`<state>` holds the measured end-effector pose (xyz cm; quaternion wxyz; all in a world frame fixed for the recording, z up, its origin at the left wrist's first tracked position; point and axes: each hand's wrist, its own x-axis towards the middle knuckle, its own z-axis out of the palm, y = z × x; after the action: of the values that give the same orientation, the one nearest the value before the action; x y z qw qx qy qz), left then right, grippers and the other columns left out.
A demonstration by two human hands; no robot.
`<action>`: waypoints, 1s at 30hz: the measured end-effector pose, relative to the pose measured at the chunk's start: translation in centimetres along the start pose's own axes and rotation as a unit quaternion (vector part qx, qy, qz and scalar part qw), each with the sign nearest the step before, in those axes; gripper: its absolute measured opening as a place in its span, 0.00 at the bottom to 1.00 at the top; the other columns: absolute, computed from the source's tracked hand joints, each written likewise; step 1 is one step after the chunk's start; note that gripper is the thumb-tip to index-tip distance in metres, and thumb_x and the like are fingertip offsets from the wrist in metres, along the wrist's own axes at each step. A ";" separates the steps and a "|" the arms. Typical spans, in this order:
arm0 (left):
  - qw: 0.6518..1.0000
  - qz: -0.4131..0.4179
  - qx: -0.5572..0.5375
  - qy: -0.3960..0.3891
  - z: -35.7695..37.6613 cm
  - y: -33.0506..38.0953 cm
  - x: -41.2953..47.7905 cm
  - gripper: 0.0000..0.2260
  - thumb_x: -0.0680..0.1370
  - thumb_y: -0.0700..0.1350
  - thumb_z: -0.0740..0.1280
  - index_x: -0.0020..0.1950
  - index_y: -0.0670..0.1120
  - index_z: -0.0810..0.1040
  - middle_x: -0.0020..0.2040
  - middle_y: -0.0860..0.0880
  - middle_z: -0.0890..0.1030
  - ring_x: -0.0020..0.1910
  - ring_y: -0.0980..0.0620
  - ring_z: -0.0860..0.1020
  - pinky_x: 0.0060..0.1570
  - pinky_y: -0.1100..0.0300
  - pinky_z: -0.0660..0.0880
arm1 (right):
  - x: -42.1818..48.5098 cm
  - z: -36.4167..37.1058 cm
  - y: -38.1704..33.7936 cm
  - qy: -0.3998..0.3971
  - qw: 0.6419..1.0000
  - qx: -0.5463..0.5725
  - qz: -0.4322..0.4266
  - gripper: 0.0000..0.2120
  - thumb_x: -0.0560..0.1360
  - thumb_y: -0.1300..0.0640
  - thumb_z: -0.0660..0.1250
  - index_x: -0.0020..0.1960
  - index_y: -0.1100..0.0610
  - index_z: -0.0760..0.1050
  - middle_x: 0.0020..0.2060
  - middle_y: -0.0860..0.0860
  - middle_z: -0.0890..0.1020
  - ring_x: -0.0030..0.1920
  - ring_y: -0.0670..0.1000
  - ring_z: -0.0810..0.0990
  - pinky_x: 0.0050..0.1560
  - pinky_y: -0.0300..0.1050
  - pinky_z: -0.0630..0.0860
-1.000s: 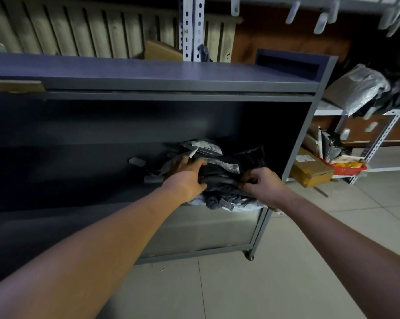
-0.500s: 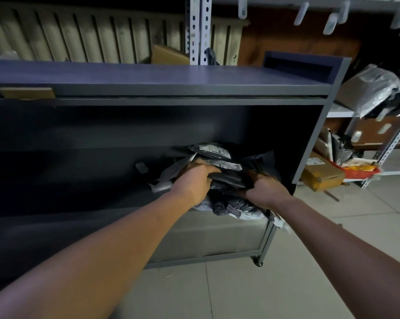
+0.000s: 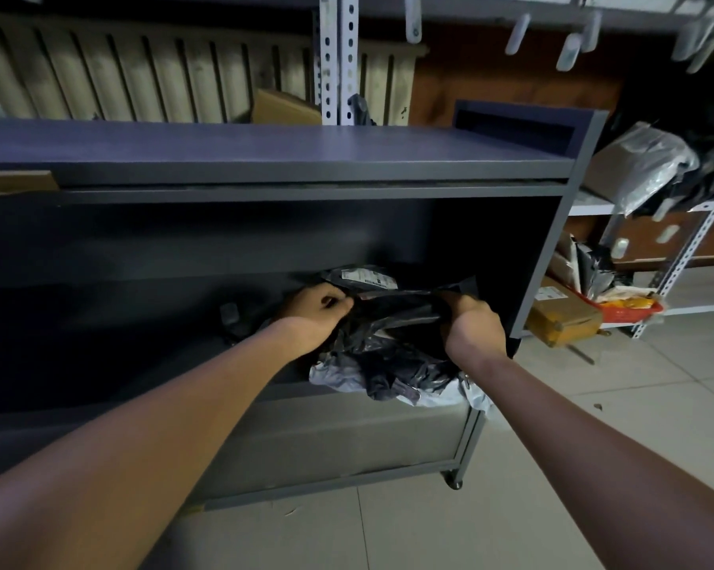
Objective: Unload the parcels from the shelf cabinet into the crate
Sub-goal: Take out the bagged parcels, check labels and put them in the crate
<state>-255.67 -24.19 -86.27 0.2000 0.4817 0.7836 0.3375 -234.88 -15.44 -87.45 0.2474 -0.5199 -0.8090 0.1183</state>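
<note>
Both hands (image 3: 392,314) grip crinkled black plastic parcels (image 3: 392,347).

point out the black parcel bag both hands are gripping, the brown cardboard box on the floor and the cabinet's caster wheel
black parcel bag (image 3: 396,312): head view, crumpled middle between the hands
brown cardboard box (image 3: 563,322): head view, its top face
caster wheel (image 3: 454,483): head view, wheel under the front right corner

A grey metal shelf cabinet (image 3: 306,170) fills the left and centre of the frame. A heap of black plastic parcels (image 3: 392,343) lies on its lower shelf at centre frame, the left hand (image 3: 312,312) on the heap's left side, the right hand (image 3: 472,327) on its right. A brown cardboard box (image 3: 563,318) sits on the floor at right, beside the cabinet.
</note>
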 end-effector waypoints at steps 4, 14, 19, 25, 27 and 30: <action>0.999 0.011 0.038 0.007 0.2 -0.1 1.5 0.12 0.81 0.51 0.66 0.63 0.50 0.78 0.64 0.50 0.78 0.60 0.48 0.77 0.58 0.60 0.71 | 0.6 -0.1 0.1 0.058 0.997 0.031 -0.037 0.29 0.74 0.68 0.61 0.71 0.47 0.73 0.61 0.56 0.79 0.57 0.63 0.79 0.54 0.52 0.77; 0.997 -0.028 -0.069 -0.008 -0.1 0.1 2.7 0.21 0.82 0.54 0.62 0.74 0.50 0.67 0.72 0.45 0.71 0.67 0.45 0.73 0.64 0.55 0.71 | 3.0 -1.6 -2.0 0.206 0.951 0.228 0.030 0.26 0.77 0.72 0.58 0.71 0.55 0.72 0.63 0.54 0.77 0.62 0.55 0.76 0.62 0.42 0.70; 0.949 -0.132 -0.287 -0.017 -2.0 1.1 1.2 0.20 0.82 0.57 0.61 0.71 0.50 0.69 0.67 0.45 0.76 0.65 0.42 0.75 0.59 0.47 0.76 | 3.1 -0.8 -3.9 0.205 0.921 0.329 -0.026 0.26 0.75 0.73 0.62 0.69 0.54 0.73 0.60 0.51 0.79 0.61 0.50 0.78 0.65 0.49 0.75; 0.898 -0.165 -0.408 0.017 -7.8 -1.2 -2.8 0.22 0.76 0.61 0.69 0.61 0.46 0.79 0.54 0.45 0.85 0.53 0.44 0.82 0.52 0.49 0.79 | -1.5 0.2 -8.2 0.180 0.918 0.333 -0.116 0.27 0.73 0.76 0.62 0.70 0.60 0.73 0.61 0.50 0.77 0.61 0.44 0.75 0.65 0.33 0.69; 0.898 -0.158 -0.407 0.050 -10.3 -3.1 -4.7 0.23 0.75 0.59 0.71 0.64 0.47 0.77 0.54 0.46 0.85 0.52 0.44 0.83 0.48 0.49 0.81 | -3.7 0.7 -10.0 0.164 0.911 0.345 -0.157 0.28 0.71 0.74 0.62 0.69 0.59 0.74 0.62 0.49 0.77 0.62 0.44 0.75 0.66 0.34 0.69; 0.897 -0.149 -0.405 0.096 -14.2 -6.1 -8.8 0.20 0.75 0.54 0.73 0.65 0.52 0.75 0.55 0.48 0.84 0.52 0.45 0.83 0.45 0.50 0.80 | -6.6 1.7 -13.2 0.135 0.895 0.380 -0.193 0.29 0.69 0.74 0.63 0.69 0.58 0.75 0.63 0.47 0.78 0.63 0.45 0.76 0.67 0.41 0.71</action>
<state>-264.51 -38.65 -80.90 0.3493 0.2019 0.6575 0.6363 -243.84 -27.00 -84.79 0.5510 -0.2309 -0.7457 0.2950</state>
